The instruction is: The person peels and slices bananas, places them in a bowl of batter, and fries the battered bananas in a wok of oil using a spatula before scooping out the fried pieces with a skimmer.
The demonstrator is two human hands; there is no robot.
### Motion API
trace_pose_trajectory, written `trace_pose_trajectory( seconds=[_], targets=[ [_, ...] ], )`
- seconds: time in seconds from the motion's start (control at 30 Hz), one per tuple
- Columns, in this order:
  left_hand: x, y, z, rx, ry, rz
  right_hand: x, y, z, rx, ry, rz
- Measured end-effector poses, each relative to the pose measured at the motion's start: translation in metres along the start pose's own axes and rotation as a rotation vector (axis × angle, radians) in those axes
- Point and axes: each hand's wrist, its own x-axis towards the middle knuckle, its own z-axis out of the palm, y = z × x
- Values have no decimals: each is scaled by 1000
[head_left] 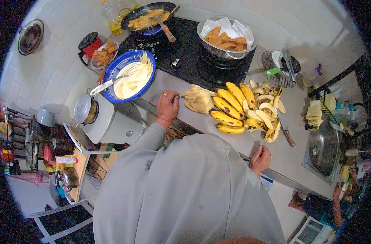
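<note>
My left hand point(168, 106) rests on the counter with its fingers curled in, a ring on one finger, and nothing visible in it. Just right of it lies a crumpled beige cloth point(198, 99). Farther right are yellow bananas point(228, 106) and a heap of banana peels point(268, 107). My right hand point(260, 159), also curled and apparently holding nothing, rests at the counter's front edge below the peels. A blue bowl point(152, 77) of pale batter, with a whisk point(108, 85) in it, stands beyond my left hand.
On the black stove point(181, 53), a wok point(169, 5) of frying pieces sits over a flame, with a spatula point(166, 31) in it. A paper-lined metal pot point(230, 53) holds fried pieces. A knife point(289, 137) lies near the sink point(321, 150). Another person point(321, 209) is at lower right.
</note>
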Motion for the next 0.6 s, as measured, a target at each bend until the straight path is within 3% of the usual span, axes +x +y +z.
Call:
trace_pose_trajectory(
  seconds=[0.6],
  targets=[
    [1,2,-2,-1,19,32,1,-2,-2,-11,-29,26]
  ],
)
